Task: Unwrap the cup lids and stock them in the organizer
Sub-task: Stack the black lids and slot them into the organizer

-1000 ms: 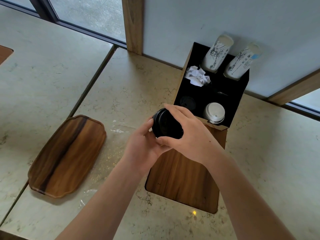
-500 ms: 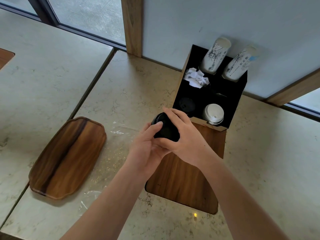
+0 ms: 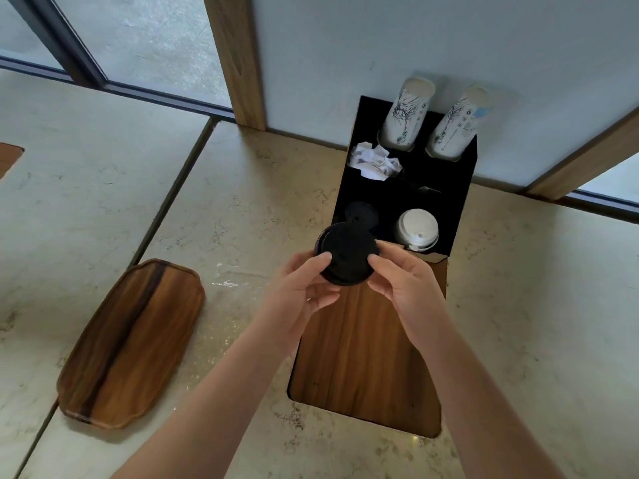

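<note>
Two hands are holding a stack of black lids between them, just in front of the organizer. The left hand is pinching the stack's left edge with thumb and curled fingers, and the right hand is gripping its right edge in the same way. The stack is hanging above the organizer's front left compartment, where another black lid is sitting low inside. In the front right compartment a pile of white lids is standing. Behind these, crumpled white paper is filling the middle left slot, and two stacks of printed paper cups are leaning out of the rear holes, upside down. The organizer itself is black inside with a wooden front face, and it is standing on the marble tabletop against a pale wall. To the left of the arms, clear plastic wrap is lying flat on the tabletop, and a wooden tray is resting just beyond it, close to a seam in the stone.
</note>
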